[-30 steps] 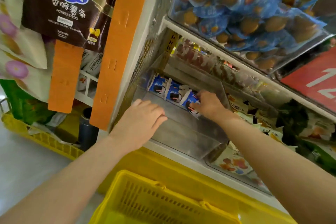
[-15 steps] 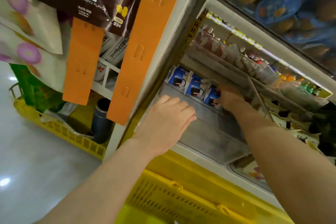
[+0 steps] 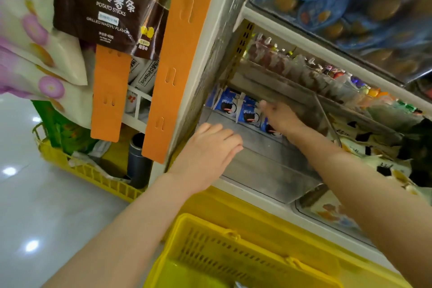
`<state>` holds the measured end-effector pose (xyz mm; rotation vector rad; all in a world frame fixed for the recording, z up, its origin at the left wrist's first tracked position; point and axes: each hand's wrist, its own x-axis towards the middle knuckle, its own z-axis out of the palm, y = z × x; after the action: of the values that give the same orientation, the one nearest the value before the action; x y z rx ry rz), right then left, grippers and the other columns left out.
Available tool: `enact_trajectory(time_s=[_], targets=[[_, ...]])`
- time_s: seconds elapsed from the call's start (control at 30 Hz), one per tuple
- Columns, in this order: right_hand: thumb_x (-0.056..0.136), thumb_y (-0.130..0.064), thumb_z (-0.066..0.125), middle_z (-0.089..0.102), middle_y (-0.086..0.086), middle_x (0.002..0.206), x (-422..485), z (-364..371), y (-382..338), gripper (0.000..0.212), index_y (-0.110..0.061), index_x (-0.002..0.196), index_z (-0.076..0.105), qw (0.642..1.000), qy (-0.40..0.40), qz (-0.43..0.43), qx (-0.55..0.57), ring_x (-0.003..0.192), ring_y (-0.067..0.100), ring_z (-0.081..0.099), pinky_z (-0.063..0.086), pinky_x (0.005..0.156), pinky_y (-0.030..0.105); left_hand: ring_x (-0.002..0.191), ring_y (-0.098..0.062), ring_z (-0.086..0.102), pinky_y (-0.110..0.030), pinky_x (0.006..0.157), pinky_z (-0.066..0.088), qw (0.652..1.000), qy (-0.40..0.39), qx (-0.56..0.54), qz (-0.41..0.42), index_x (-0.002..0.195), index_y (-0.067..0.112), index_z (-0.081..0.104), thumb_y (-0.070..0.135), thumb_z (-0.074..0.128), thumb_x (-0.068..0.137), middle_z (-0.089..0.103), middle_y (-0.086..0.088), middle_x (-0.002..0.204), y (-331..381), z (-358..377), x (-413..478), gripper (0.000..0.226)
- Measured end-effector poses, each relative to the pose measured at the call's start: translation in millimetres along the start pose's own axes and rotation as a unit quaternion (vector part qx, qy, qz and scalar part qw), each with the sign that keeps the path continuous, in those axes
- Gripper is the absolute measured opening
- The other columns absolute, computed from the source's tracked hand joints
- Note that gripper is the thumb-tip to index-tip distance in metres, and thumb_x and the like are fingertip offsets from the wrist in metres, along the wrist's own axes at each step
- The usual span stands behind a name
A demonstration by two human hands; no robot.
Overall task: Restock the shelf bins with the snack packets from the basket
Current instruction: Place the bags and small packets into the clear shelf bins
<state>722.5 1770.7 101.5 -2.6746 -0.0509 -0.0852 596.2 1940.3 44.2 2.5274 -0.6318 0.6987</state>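
Nearest me is the slotted yellow basket. My left hand lies flat, fingers straight, on the front rim of the clear bin. Deeper in, my right hand reaches the glossy blue packets standing at the bin's back; blur hides its grip.

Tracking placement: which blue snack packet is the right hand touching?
The rightmost blue snack packet of three; the right hand hides its top, unlike the other two.

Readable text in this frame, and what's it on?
"升升": blue logo on the brown hanging bag
"香脆薯条": same bag
"POTATO STICKS": same bag
"GRILLED WAGYU FLAVOR": same bag
Small print lower on that bag, blue packets, white packets behind orange strips: too blurred to read.
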Motion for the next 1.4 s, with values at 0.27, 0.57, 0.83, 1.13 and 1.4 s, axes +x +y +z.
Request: enact_trajectory(time_s=[0.27, 0.57, 0.83, 1.13, 1.4], targets=[[0.098, -0.038, 0.034, 0.059, -0.005, 0.12, -143.5, -21.2, 25.4, 0.036, -0.024, 0.126, 0.051, 0.965, 0.006, -0.241, -0.103, 0.109, 0.012, 0.056, 0.045, 0.09, 0.03, 0.123, -0.023, 0.043, -0.036, 0.112, 0.018, 0.998, -0.011, 0.031, -0.052, 0.123, 0.015, 0.051, 0.032, 0.027, 0.097, 0.055, -0.005, 0.123, 24.0, -3.6, -15.3, 0.04], [0.095, -0.027, 0.047, 0.059, 0.012, 0.116, -226.9, 8.6, 99.3, 0.037, -0.004, 0.124, 0.051, 0.946, 0.076, -0.301, -0.095, 0.11, 0.022, 0.052, 0.032, 0.095, 0.024, 0.092, -0.021, 0.051, -0.03, 0.079, 0.037, 0.995, 0.042, 0.023, -0.092, 0.113, 0.011, 0.055, 0.021, 0.042, 0.094, 0.056, -0.006, 0.102, 71.9, 16.3, -78.2, 0.025], [0.102, -0.032, 0.028, 0.044, -0.006, 0.13, -293.4, 114.7, 210.8, 0.037, -0.022, 0.136, 0.037, 0.967, -0.188, -0.106, -0.134, 0.117, 0.009, 0.041, 0.03, 0.097, 0.017, 0.116, -0.034, 0.045, -0.042, 0.095, 0.034, 0.902, -0.131, 0.023, -0.411, 0.135, 0.004, 0.038, 0.023, 0.044, 0.096, 0.047, -0.018, 0.129, 45.7, 65.7, -170.3, 0.044], [0.1, -0.024, 0.043, 0.017, 0.006, 0.156, -299.3, 196.4, 261.8, 0.059, -0.015, 0.149, 0.012, 0.933, -0.335, 0.122, -0.04, 0.139, 0.025, 0.028, 0.034, 0.109, 0.037, 0.082, -0.037, 0.061, -0.046, 0.073, 0.048, 0.854, -0.173, -0.117, -0.477, 0.094, 0.009, 0.045, 0.03, 0.032, 0.1, 0.062, -0.023, 0.087, 34.1, 89.3, -215.6, 0.025], [0.099, -0.028, 0.045, 0.043, 0.011, 0.138, -279.4, 231.3, 246.4, 0.04, -0.013, 0.136, 0.039, 0.944, -0.285, 0.158, -0.042, 0.107, 0.026, 0.054, 0.05, 0.081, 0.036, 0.072, -0.037, 0.057, -0.039, 0.06, 0.04, 0.869, -0.138, -0.099, -0.465, 0.088, 0.015, 0.041, 0.032, 0.032, 0.099, 0.058, -0.016, 0.074, 30.2, 99.6, -218.8, 0.023]])
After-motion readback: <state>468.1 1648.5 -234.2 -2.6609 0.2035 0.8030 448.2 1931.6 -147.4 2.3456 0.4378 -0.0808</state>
